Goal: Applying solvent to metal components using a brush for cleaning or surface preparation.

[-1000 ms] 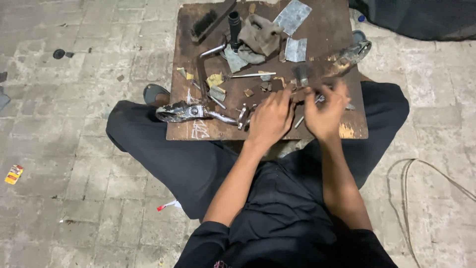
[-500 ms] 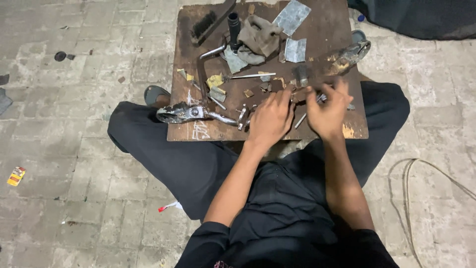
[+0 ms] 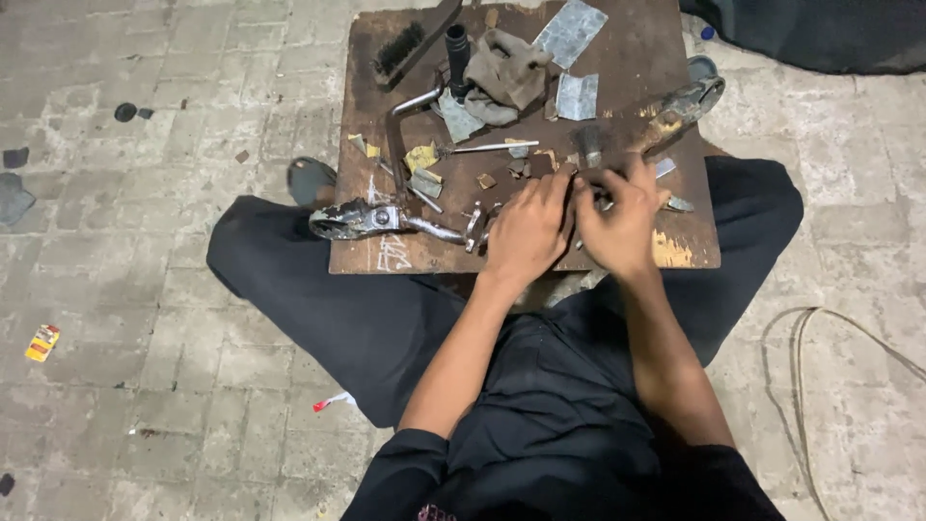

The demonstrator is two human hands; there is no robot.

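I sit cross-legged on a paved floor with a brown wooden board (image 3: 637,58) across my lap. My left hand (image 3: 529,232) and my right hand (image 3: 617,224) are close together near the board's front edge, fingers curled over a small metal part (image 3: 590,189) between them. What exactly each hand grips is hidden by the fingers. A chromed metal lever assembly (image 3: 371,218) lies just left of my left hand. A thin metal rod (image 3: 487,148) lies beyond the hands.
On the board lie a black brush (image 3: 400,46), a black tube (image 3: 456,45), a crumpled grey rag (image 3: 506,69), grey sheet pieces (image 3: 571,31), yellow scraps (image 3: 421,156) and a rusty tool (image 3: 680,104). A cable (image 3: 805,347) loops on the floor at right.
Both hands shifted slightly on the board while working the small part between them. The view tilted a little; the other things lie as before.
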